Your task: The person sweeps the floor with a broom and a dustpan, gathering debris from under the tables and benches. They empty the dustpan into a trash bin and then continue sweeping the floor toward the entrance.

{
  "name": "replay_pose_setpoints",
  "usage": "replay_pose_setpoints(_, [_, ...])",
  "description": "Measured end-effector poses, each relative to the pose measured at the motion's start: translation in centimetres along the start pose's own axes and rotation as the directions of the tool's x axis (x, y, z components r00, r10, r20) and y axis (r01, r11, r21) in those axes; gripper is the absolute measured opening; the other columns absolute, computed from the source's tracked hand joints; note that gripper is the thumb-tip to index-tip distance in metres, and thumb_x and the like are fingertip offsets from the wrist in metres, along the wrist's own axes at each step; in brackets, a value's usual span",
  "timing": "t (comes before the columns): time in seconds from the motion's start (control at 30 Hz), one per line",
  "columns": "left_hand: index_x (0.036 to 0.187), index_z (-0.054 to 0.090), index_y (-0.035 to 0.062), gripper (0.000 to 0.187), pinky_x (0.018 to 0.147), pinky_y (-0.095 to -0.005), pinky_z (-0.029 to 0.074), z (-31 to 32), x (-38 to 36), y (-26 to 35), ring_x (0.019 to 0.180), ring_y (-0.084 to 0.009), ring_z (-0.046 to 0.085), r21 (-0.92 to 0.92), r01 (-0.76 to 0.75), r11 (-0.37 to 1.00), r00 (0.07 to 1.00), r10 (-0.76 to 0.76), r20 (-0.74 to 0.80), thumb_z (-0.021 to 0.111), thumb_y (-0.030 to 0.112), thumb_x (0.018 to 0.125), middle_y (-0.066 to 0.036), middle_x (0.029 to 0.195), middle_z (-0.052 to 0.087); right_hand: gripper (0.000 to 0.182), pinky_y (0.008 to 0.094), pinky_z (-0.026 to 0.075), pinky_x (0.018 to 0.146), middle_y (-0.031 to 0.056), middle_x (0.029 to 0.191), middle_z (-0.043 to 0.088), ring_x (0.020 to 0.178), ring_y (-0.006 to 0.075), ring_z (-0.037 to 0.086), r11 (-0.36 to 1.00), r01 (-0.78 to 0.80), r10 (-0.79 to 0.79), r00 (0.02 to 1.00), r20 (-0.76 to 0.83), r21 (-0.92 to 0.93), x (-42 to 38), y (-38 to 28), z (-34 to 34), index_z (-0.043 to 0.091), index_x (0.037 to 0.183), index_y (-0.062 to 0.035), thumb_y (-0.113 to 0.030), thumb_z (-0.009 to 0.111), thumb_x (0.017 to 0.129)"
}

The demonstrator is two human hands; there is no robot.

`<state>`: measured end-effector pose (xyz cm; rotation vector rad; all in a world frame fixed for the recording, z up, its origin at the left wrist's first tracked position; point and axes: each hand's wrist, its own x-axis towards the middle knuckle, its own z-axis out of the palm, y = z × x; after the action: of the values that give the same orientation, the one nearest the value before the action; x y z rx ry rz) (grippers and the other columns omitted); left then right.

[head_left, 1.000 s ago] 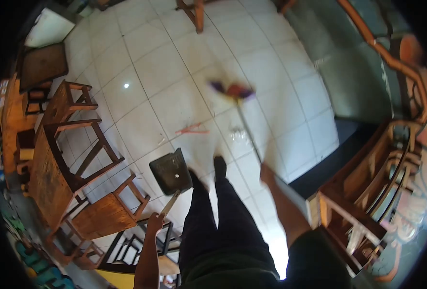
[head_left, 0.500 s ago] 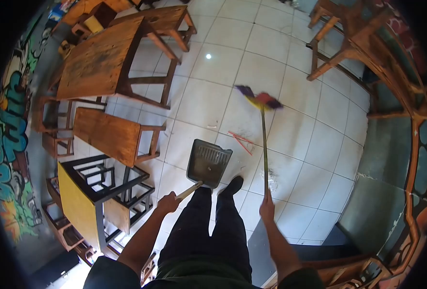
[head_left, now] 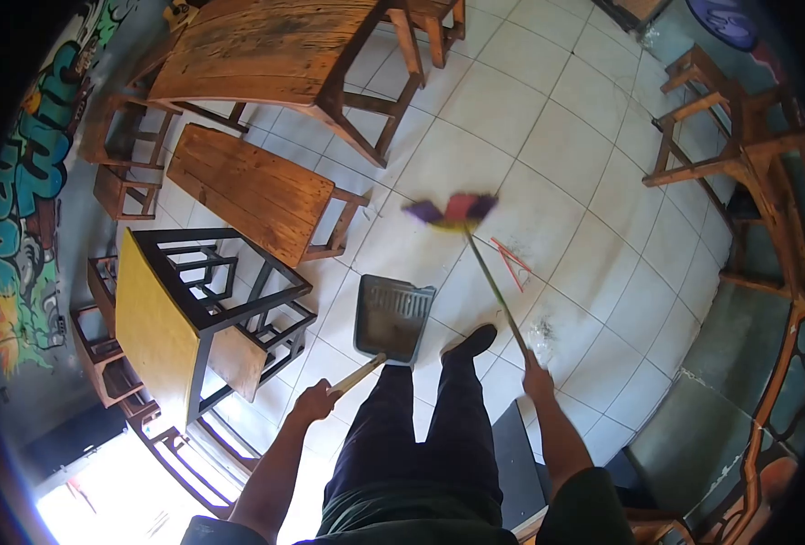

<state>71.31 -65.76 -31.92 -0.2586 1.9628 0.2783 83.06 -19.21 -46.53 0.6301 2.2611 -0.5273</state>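
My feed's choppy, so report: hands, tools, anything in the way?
Left hand holds dustpan; right hand holds broom. Broom head blurred, beyond dustpan. Red strips on floor, right of broom. Possible obstacle: right shoe, beside dustpan.

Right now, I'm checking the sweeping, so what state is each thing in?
Dustpan: open side up
Broom: head spread wide, blurred
Left hand: closed on the dustpan's handle
Right hand: closed on the broom's handle
Red strips: lying loose
Pale debris: scattered
Floor: littered
Wooden bench: upright
Yellow-topped table: upright

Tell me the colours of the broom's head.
The broom's head is purple at both ends, red between, yellow near the stick; the head view shows it.
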Motion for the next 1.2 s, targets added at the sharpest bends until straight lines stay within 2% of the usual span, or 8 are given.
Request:
replay_pose_setpoints(0.23, [0.096, 0.047, -0.0007, 0.048, 0.074, -0.0426, 0.043, -0.1, 3.3, -7.6, 0.084, -0.0358, 0.056, 0.054, 0.026, 0.998, 0.999, -0.028, 0.039, 0.046, 0.044, 0.079, -0.023, 0.087, 0.058, 0.040, 0.0469, 0.044, 0.066, 0.0238, 0.074, 0.057, 0.072, 0.0390, 0.056, 0.980, -0.172, 0.165, 0.984, 0.068, 0.105, -12.0, -4.1, -1.2, 0.030, 0.126, -0.0321, -0.030, 0.036, 0.086])
replay_pose_setpoints(0.47, [0.095, 0.046, -0.0019, 0.049, 0.075, -0.0434, 0.043, -2.0, 4.1, -11.0, 0.085, -0.0361, 0.056, 0.103, 0.008, 0.995, 0.998, -0.015, 0.065, 0.045, 0.044, 0.080, -0.023, 0.088, 0.057, 0.039, 0.0477, 0.044, 0.060, 0.0226, 0.068, 0.056, 0.065, 0.0401, 0.055, 0.999, 0.007, -0.003, 0.994, -0.107, 0.037, -3.1, -18.8, 2.4, 0.033, 0.124, -0.0304, -0.025, 0.037, 0.086])
replay_pose_setpoints(0.77, [0.095, 0.045, 0.0004, 0.045, 0.071, -0.0445, 0.044, -2.3, 5.7, -14.6, 0.082, -0.0380, 0.056, -0.012, -0.026, 1.000, 0.999, 0.026, 0.038, 0.045, 0.043, 0.080, -0.024, 0.086, 0.057, 0.038, 0.0428, 0.045, 0.070, 0.0179, 0.082, 0.060, 0.079, 0.0345, 0.057, 0.934, -0.186, 0.213, 0.975, 0.058, -0.305, -5.6, -7.9, -7.4, 0.036, 0.123, -0.0268, -0.022, 0.039, 0.085])
replay_pose_setpoints(0.93, [0.095, 0.046, -0.0005, 0.045, 0.069, -0.0387, 0.045, -1.7, 5.9, -12.8, 0.074, -0.0291, 0.060, -0.131, 0.012, 0.991, 1.000, -0.009, 0.020, 0.048, 0.041, 0.079, -0.014, 0.070, 0.061, 0.035, 0.0379, 0.045, 0.073, 0.0180, 0.099, 0.056, 0.088, 0.0338, 0.055, 0.968, 0.104, -0.062, 0.981, -0.183, 0.226, -8.9, -1.6, -2.4, 0.043, 0.120, -0.0216, -0.020, 0.042, 0.085])
replay_pose_setpoints(1.1, [0.097, 0.046, -0.0009, 0.046, 0.068, -0.0368, 0.045, -0.9, 6.4, -12.0, 0.070, -0.0259, 0.061, -0.134, 0.033, 0.990, 0.999, -0.029, 0.027, 0.049, 0.041, 0.079, -0.009, 0.064, 0.061, 0.040, 0.0407, 0.044, 0.075, 0.0193, 0.102, 0.054, 0.089, 0.0354, 0.053, 0.922, 0.298, -0.231, 0.936, -0.266, 0.248, -1.0, -11.3, 0.3, 0.036, 0.125, -0.0169, -0.018, 0.041, 0.085])
replay_pose_setpoints(1.13, [0.096, 0.046, -0.0005, 0.045, 0.067, -0.0369, 0.045, -1.1, 5.9, -11.5, 0.070, -0.0261, 0.061, -0.144, 0.036, 0.989, 0.999, -0.033, 0.021, 0.049, 0.041, 0.079, -0.009, 0.065, 0.061, 0.043, 0.0415, 0.045, 0.072, 0.0197, 0.098, 0.055, 0.083, 0.0355, 0.055, 0.976, 0.052, -0.043, 0.998, -0.048, 0.214, 1.1, -14.7, -0.5, 0.031, 0.126, -0.0171, -0.019, 0.039, 0.085])
replay_pose_setpoints(1.17, [0.096, 0.046, 0.0000, 0.045, 0.067, -0.0370, 0.045, -1.1, 5.5, -11.2, 0.069, -0.0263, 0.061, -0.148, 0.039, 0.988, 0.999, -0.037, 0.017, 0.049, 0.041, 0.079, -0.010, 0.065, 0.061, 0.042, 0.0420, 0.046, 0.070, 0.0194, 0.092, 0.057, 0.079, 0.0362, 0.056, 0.948, 0.313, -0.291, 0.924, -0.249, 0.055, 4.2, -15.8, 1.2, 0.031, 0.126, -0.0196, -0.021, 0.037, 0.085])
replay_pose_setpoints(1.2, [0.096, 0.046, 0.0000, 0.045, 0.067, -0.0370, 0.045, -1.0, 5.2, -11.2, 0.069, -0.0263, 0.061, -0.128, 0.049, 0.991, 0.999, -0.047, 0.018, 0.049, 0.041, 0.079, -0.010, 0.065, 0.061, 0.038, 0.0461, 0.044, 0.067, 0.0246, 0.084, 0.056, 0.078, 0.0402, 0.055, 0.997, 0.054, -0.046, 0.991, -0.125, 0.062, 5.1, -19.7, -0.7, 0.033, 0.124, -0.0210, -0.027, 0.034, 0.087])
